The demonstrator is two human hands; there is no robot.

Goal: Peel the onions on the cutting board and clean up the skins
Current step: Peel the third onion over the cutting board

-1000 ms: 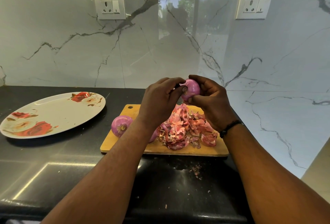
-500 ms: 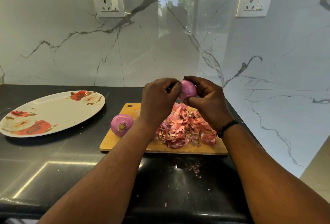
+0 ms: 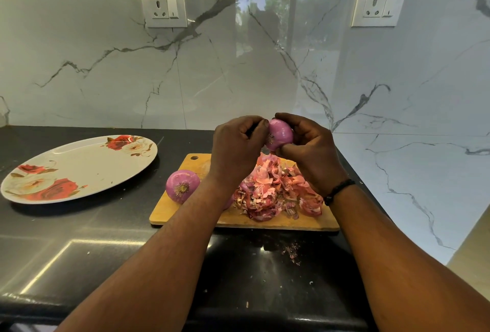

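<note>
A purple onion (image 3: 280, 134) is held in the air above the wooden cutting board (image 3: 185, 209). My right hand (image 3: 310, 151) grips it from the right and below. My left hand (image 3: 236, 149) has its fingers curled, with the fingertips against the onion's left side. A heap of pink onion skins (image 3: 275, 191) lies on the board under the hands. A peeled onion (image 3: 182, 186) rests on the board's left end. Another onion is mostly hidden behind my left forearm.
A large oval plate with red roses (image 3: 77, 170) lies on the black counter (image 3: 79, 247) to the left. Small skin bits (image 3: 291, 251) are scattered in front of the board. A marble wall with two sockets rises behind.
Both hands stay around the onion above the board. The left fingers have shifted slightly on the onion's left side and the onion has turned a little.
</note>
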